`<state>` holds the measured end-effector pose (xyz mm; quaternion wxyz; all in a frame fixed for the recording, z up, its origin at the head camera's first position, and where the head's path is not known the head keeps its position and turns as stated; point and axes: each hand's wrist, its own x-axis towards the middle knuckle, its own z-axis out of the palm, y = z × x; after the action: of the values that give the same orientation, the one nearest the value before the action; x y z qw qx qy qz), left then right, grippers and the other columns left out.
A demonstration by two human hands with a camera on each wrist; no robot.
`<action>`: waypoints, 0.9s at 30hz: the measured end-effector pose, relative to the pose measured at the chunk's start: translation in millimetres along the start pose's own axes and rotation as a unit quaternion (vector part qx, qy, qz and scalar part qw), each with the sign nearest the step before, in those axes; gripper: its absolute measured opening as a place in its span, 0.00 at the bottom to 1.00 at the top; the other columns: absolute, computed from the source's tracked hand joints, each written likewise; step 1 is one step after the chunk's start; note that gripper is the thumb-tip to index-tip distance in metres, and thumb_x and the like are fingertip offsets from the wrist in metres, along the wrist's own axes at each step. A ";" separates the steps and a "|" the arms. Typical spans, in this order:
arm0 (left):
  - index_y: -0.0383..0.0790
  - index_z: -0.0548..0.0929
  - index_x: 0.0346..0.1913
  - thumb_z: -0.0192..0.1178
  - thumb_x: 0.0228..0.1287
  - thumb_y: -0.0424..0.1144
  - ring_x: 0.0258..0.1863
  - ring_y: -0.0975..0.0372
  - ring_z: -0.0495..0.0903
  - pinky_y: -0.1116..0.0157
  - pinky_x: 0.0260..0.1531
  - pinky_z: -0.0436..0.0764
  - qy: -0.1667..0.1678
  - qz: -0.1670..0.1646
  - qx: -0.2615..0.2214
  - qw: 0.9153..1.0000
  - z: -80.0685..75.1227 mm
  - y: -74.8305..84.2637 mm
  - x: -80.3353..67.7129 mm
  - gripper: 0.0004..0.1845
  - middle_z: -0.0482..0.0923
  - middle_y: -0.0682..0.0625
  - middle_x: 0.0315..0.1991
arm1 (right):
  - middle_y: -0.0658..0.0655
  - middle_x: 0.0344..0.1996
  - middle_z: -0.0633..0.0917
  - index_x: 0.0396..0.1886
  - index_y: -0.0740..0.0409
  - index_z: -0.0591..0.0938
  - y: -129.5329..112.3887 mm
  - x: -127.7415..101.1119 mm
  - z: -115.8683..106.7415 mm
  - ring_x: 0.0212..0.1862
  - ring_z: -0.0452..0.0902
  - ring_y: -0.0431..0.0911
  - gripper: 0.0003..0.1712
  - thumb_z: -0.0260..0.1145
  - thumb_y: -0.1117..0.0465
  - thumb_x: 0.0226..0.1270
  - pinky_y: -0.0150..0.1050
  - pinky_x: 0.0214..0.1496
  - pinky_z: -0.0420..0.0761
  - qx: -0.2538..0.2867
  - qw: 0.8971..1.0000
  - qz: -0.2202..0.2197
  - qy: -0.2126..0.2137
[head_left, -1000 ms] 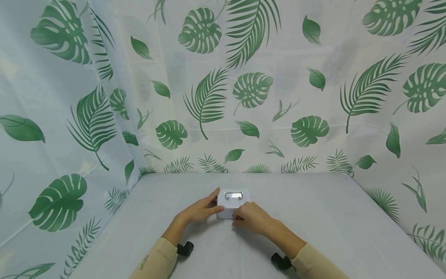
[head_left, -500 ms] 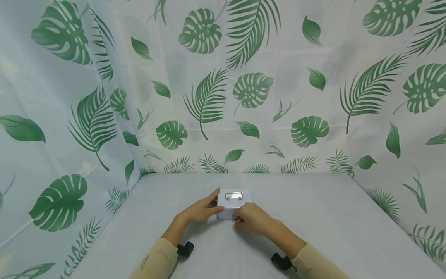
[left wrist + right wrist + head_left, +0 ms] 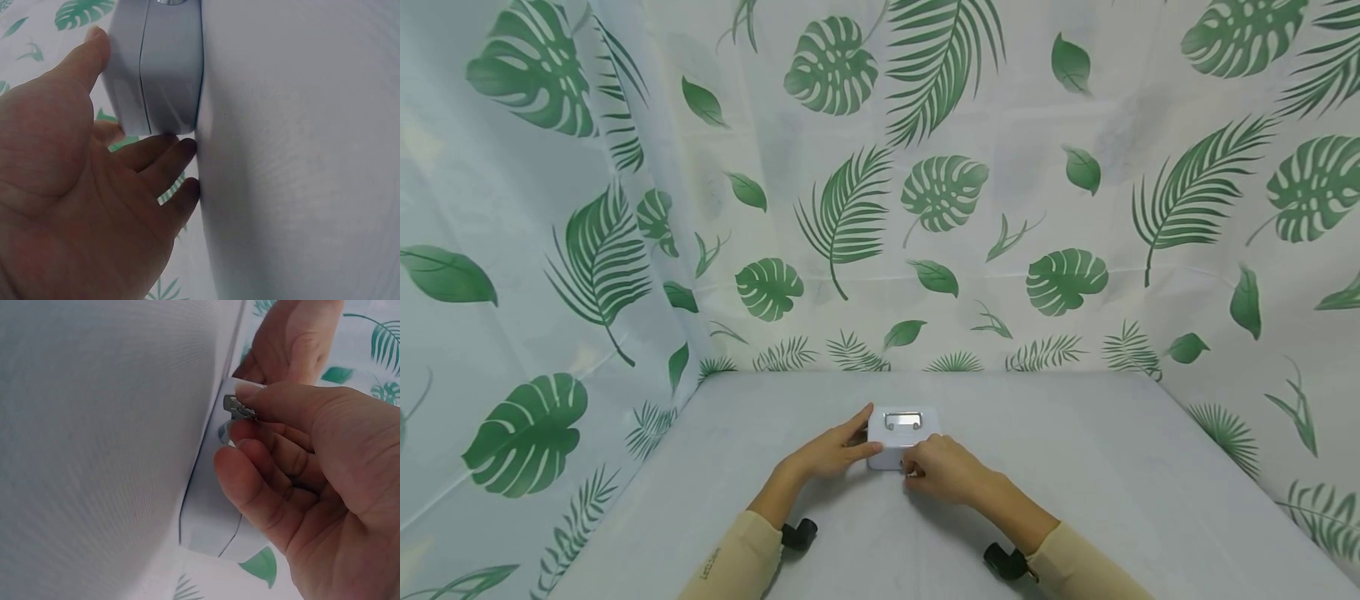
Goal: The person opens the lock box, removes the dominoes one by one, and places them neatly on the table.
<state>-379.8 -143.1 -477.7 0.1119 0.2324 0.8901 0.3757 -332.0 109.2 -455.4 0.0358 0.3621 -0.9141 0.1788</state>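
Centrally on the worktop (image 3: 1075, 467), the white box (image 3: 901, 437) is steadied by the left hand (image 3: 831, 454), fingers straight against its side. A small metal key (image 3: 239, 409) is pinched by the right hand (image 3: 943, 471); it is best turned gently while the box is braced.

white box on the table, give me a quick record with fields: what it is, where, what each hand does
thing: small white box with a metal handle on its lid
place: on the grey table, near the middle
left hand: open, thumb and fingers against the box's left side
right hand: thumb and forefinger pinch a small metal key at the box's front
backdrop: leaf-print curtain
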 end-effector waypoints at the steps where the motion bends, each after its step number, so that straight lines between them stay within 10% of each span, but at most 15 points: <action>1: 0.58 0.46 0.85 0.56 0.74 0.66 0.81 0.51 0.61 0.42 0.78 0.60 0.000 0.001 0.000 1.000 0.0 0.3 0.2 0.47 0.61 0.47 0.81 | 0.44 0.23 0.86 0.30 0.55 0.90 0.0 -0.1 0.0 0.23 0.71 0.31 0.03 0.78 0.62 0.62 0.27 0.28 0.75 0.000 1.000 0.001 0.000; 27: 0.58 0.46 0.86 0.56 0.74 0.66 0.80 0.51 0.63 0.42 0.77 0.61 -0.001 0.003 -0.002 1.000 0.1 1.8 -1.0 0.47 0.63 0.46 0.81 | 0.45 0.28 0.89 0.35 0.55 0.91 3.7 -1.8 0.9 0.28 0.76 0.29 0.03 0.78 0.62 0.63 0.27 0.32 0.79 0.024 1.000 -0.017 0.007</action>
<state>-378.4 -142.4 -476.5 0.1121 0.2355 0.8886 0.3772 -333.1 112.5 -457.7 0.0366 0.3769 -0.9031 0.2026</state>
